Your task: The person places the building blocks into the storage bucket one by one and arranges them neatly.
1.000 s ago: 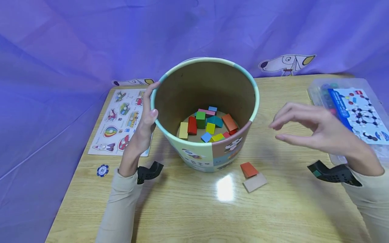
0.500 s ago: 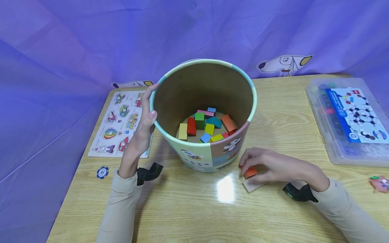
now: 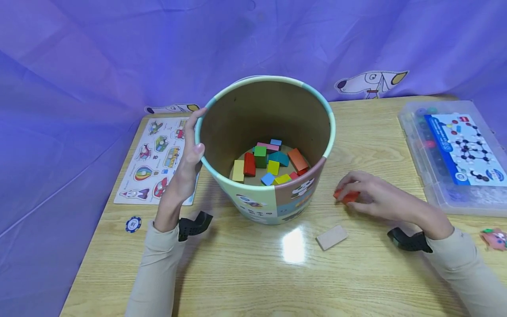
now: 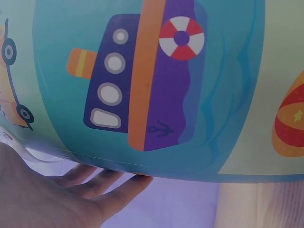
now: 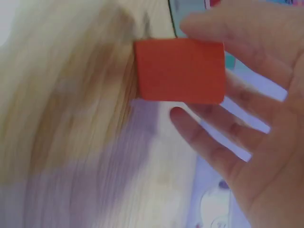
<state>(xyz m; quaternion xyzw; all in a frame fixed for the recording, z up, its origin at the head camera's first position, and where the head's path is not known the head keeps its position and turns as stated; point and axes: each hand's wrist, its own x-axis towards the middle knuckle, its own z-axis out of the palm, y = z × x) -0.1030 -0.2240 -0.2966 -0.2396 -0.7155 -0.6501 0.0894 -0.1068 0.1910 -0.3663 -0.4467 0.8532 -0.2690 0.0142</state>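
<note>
My left hand [image 3: 186, 169] rests against the left side of a large patterned bucket [image 3: 233, 189], its fingertips and thumb touching the pale rim. In the left wrist view, fairly straight fingers [image 4: 123, 192] meet the bucket's edge beside a printed boat. Several coloured blocks lie inside, including a green block [image 3: 260, 157], a red block [image 3: 249, 164] and a pale yellow block [image 3: 238, 171]. Right of the bucket, my right hand [image 3: 368, 193] pinches an orange-red toy block [image 5: 180, 71] between thumb and fingers, just over the table. A plain wooden block [image 3: 332, 237] lies in front of it.
A picture puzzle board [image 3: 152, 163] lies left of the bucket, with a blue poker chip [image 3: 133, 224] nearby. At right stand a clear plastic case [image 3: 435, 193] and a small pink toy [image 3: 494, 239]. A purple curtain [image 3: 245, 35] hangs behind the table [image 3: 253, 286].
My right hand came down to the two loose blocks, picked up the orange-red one and moved it slightly right and away from me. The left hand and bucket stayed in place.
</note>
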